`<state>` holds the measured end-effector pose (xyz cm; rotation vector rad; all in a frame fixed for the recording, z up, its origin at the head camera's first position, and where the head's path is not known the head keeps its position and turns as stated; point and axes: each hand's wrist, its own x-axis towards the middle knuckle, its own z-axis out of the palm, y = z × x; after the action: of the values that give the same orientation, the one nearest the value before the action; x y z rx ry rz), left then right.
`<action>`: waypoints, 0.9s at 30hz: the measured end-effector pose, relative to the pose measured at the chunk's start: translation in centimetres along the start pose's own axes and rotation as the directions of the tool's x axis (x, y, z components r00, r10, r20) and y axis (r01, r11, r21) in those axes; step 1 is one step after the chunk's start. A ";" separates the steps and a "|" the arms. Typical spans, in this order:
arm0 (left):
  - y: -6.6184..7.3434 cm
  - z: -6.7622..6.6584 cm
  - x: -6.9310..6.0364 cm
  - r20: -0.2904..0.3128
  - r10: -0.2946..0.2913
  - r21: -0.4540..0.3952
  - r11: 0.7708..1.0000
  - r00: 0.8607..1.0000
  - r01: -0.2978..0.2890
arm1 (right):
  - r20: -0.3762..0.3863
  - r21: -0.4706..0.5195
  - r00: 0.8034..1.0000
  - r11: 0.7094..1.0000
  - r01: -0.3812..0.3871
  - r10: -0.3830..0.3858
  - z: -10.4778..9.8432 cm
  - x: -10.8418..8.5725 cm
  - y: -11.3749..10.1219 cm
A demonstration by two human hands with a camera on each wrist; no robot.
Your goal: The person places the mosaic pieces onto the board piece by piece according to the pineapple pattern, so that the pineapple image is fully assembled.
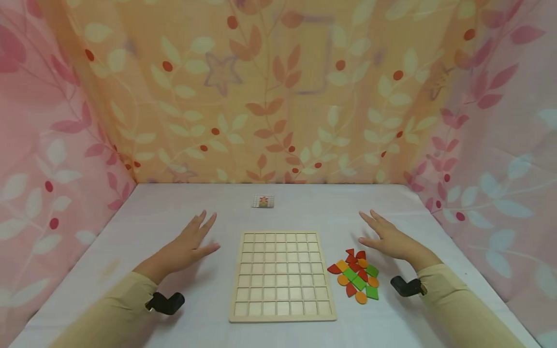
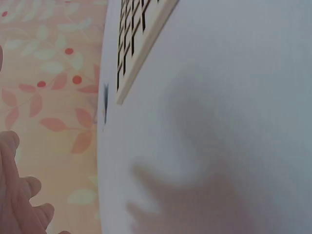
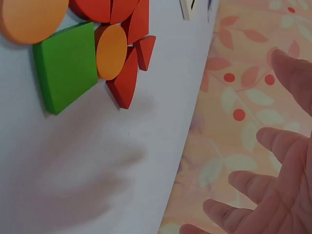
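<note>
A pale wooden board [image 1: 283,276] with a grid of square cells lies flat on the white table, its cells bare. Beside its right edge is a loose pile of red, orange and green pieces [image 1: 358,279]; a green square [image 3: 68,68] and an orange round piece [image 3: 111,51] show up close in the right wrist view. My left hand [image 1: 184,246] is held above the table left of the board, fingers spread, touching nothing. My right hand [image 1: 391,240] hovers behind and right of the pieces, fingers apart and holding nothing. The board's corner [image 2: 127,87] appears in the left wrist view.
A small card [image 1: 263,201] with a coloured picture lies behind the board. Patterned cloth [image 1: 270,96] hangs along the back and both sides of the white table [image 1: 174,203]. Each sleeve has a small black device at the wrist.
</note>
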<state>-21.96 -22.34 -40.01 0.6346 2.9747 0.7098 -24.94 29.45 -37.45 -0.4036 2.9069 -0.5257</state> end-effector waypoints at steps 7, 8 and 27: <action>1.1 1.4 0.3 -0.017 0.030 -0.132 0.991 0.999 -0.032 | 0.020 0.028 1.000 1.000 -0.012 0.011 0.4 0.1 -0.5; 1.2 1.6 0.3 -0.021 0.033 -0.152 0.988 0.999 -0.036 | 0.026 0.034 1.000 0.999 -0.012 0.011 0.6 0.2 -0.5; 2.9 5.8 -0.5 0.144 0.124 -0.446 0.894 0.982 -0.047 | 0.093 0.081 0.995 0.996 -0.032 0.024 2.6 0.1 -0.4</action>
<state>-19.77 -17.67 -43.98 0.7462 2.5117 1.2199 -24.44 28.28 -39.70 -0.3650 2.7884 -0.6034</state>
